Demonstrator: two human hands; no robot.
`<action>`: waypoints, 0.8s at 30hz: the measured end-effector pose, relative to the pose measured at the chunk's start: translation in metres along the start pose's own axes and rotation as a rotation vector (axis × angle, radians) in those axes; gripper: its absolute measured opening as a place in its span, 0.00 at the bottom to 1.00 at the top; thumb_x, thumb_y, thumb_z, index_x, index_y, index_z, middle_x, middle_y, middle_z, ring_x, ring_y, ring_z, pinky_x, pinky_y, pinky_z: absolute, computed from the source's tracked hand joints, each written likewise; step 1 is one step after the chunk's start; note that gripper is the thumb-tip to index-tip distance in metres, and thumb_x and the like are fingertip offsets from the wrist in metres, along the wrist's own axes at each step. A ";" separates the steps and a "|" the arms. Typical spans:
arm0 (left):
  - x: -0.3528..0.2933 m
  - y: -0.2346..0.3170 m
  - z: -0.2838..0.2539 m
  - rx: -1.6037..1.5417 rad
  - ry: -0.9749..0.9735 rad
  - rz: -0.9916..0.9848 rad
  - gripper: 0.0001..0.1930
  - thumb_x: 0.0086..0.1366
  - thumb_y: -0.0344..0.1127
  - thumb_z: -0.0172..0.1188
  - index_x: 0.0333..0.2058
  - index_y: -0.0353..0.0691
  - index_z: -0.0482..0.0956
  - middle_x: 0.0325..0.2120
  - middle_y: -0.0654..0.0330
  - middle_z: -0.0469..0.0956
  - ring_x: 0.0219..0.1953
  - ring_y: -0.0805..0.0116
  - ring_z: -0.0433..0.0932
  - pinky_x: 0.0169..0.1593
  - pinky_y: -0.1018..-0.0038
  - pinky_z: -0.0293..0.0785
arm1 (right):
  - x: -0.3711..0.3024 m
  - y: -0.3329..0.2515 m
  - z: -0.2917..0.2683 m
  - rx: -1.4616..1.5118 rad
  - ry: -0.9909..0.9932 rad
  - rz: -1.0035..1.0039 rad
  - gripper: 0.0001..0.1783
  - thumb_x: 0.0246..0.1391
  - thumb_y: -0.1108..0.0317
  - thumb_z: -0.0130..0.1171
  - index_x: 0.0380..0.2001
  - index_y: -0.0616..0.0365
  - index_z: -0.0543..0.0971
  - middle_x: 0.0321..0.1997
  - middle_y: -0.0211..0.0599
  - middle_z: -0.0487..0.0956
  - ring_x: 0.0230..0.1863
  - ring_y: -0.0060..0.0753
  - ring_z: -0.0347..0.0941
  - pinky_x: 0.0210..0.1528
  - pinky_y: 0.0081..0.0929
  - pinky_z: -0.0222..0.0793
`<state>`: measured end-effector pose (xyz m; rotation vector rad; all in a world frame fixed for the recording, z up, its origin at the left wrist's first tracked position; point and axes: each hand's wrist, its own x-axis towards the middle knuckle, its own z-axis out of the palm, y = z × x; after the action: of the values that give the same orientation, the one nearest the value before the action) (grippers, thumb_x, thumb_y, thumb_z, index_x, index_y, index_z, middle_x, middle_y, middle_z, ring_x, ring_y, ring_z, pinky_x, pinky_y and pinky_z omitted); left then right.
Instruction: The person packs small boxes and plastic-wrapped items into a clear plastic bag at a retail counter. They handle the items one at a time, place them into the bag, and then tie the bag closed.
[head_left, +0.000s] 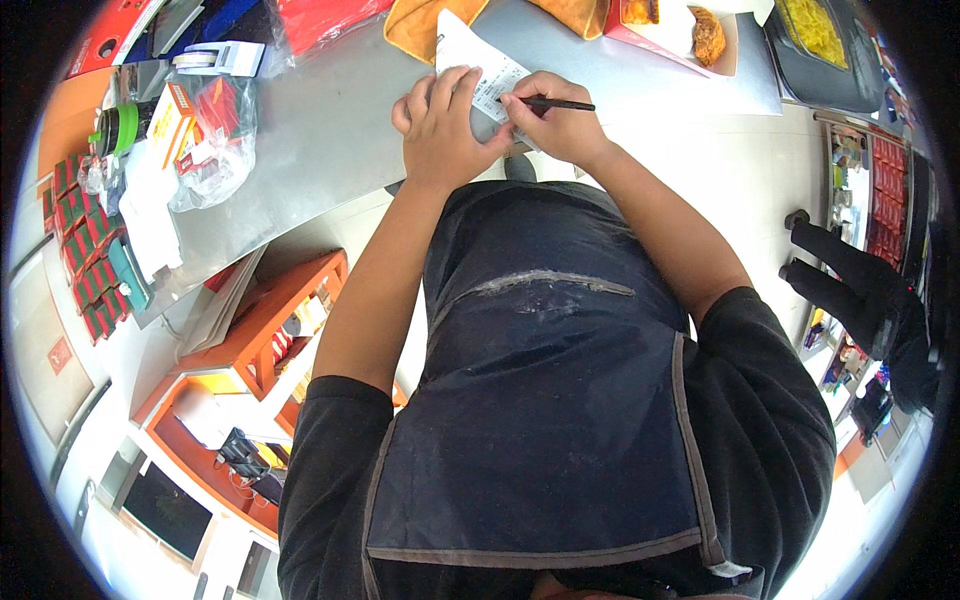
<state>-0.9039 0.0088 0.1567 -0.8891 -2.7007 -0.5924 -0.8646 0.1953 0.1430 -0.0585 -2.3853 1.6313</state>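
In the head view, the left hand (438,135) lay flattened over a white paper slip (487,68) by the near edge of the metal worktop (330,120). Just right of it, the right hand (553,124) pinched a black pen (570,104), tip at the slip; an open carton (660,52) sat far right.

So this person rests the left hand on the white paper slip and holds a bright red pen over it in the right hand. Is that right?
Not quite: the pen is black, not red, as the head view shows. The rest stands: the left hand rests on the white paper slip, and the right hand holds the pen over it.
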 end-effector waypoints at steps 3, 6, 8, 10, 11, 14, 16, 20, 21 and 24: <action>0.000 0.001 0.000 -0.001 -0.002 -0.001 0.40 0.48 0.60 0.70 0.59 0.49 0.74 0.59 0.67 0.71 0.61 0.55 0.64 0.64 0.52 0.49 | 0.000 0.002 0.004 0.019 0.080 0.043 0.12 0.56 0.64 0.69 0.29 0.61 0.79 0.26 0.39 0.80 0.27 0.28 0.78 0.32 0.27 0.75; 0.000 0.000 0.001 -0.009 0.005 -0.004 0.40 0.48 0.60 0.70 0.58 0.49 0.74 0.59 0.67 0.71 0.61 0.55 0.64 0.63 0.52 0.49 | 0.001 0.000 0.001 0.017 0.040 0.052 0.11 0.56 0.64 0.69 0.28 0.61 0.79 0.27 0.39 0.80 0.27 0.28 0.79 0.32 0.26 0.75; 0.001 0.001 -0.001 -0.006 -0.002 -0.003 0.40 0.48 0.60 0.70 0.58 0.49 0.74 0.59 0.66 0.71 0.61 0.55 0.65 0.63 0.53 0.50 | -0.001 0.001 -0.003 -0.013 -0.051 -0.056 0.11 0.56 0.64 0.69 0.29 0.61 0.79 0.28 0.40 0.81 0.28 0.28 0.79 0.32 0.26 0.75; 0.002 0.001 -0.002 -0.008 -0.009 -0.004 0.40 0.47 0.59 0.70 0.59 0.49 0.74 0.58 0.66 0.71 0.61 0.55 0.65 0.63 0.53 0.50 | 0.001 0.000 0.000 -0.031 0.062 0.043 0.11 0.56 0.65 0.69 0.29 0.61 0.80 0.28 0.39 0.81 0.28 0.28 0.79 0.32 0.26 0.75; 0.002 0.002 -0.002 -0.012 -0.014 -0.006 0.40 0.47 0.59 0.70 0.59 0.49 0.74 0.58 0.66 0.71 0.61 0.55 0.65 0.63 0.53 0.50 | 0.003 -0.001 0.001 -0.040 0.119 0.092 0.11 0.56 0.65 0.69 0.30 0.61 0.80 0.28 0.39 0.81 0.28 0.28 0.79 0.32 0.27 0.75; 0.001 0.001 0.000 -0.018 0.005 0.001 0.41 0.47 0.59 0.71 0.59 0.49 0.74 0.58 0.66 0.71 0.61 0.55 0.65 0.63 0.53 0.50 | 0.005 -0.002 0.006 0.108 0.052 0.054 0.11 0.55 0.65 0.69 0.31 0.61 0.80 0.28 0.40 0.81 0.28 0.29 0.79 0.33 0.27 0.75; 0.001 0.000 0.002 -0.014 0.016 0.007 0.41 0.47 0.59 0.70 0.59 0.49 0.74 0.58 0.66 0.71 0.60 0.56 0.65 0.63 0.53 0.50 | 0.008 -0.005 0.003 0.070 -0.043 0.023 0.11 0.56 0.65 0.69 0.31 0.62 0.80 0.29 0.40 0.81 0.28 0.30 0.79 0.33 0.27 0.75; 0.003 0.002 -0.002 -0.009 -0.017 -0.001 0.40 0.48 0.59 0.70 0.59 0.49 0.74 0.58 0.66 0.71 0.61 0.57 0.65 0.62 0.53 0.50 | 0.016 -0.008 -0.005 -0.057 0.104 0.096 0.12 0.57 0.65 0.68 0.30 0.63 0.80 0.27 0.40 0.82 0.27 0.28 0.79 0.32 0.27 0.76; 0.004 0.003 -0.004 -0.012 -0.033 -0.007 0.40 0.48 0.59 0.70 0.59 0.48 0.74 0.58 0.66 0.71 0.61 0.57 0.65 0.62 0.53 0.50 | 0.018 -0.008 -0.007 -0.094 0.170 0.123 0.12 0.57 0.64 0.68 0.30 0.63 0.80 0.26 0.40 0.82 0.27 0.27 0.79 0.32 0.26 0.76; 0.004 0.003 -0.004 -0.024 -0.035 -0.010 0.40 0.48 0.58 0.70 0.59 0.48 0.73 0.58 0.66 0.71 0.61 0.57 0.64 0.62 0.54 0.50 | 0.008 -0.011 -0.009 0.034 0.110 0.171 0.13 0.58 0.63 0.68 0.29 0.62 0.79 0.25 0.38 0.82 0.27 0.23 0.78 0.32 0.25 0.75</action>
<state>-0.9050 0.0114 0.1624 -0.9013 -2.7363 -0.6185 -0.8688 0.2004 0.1576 -0.3459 -2.3235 1.6943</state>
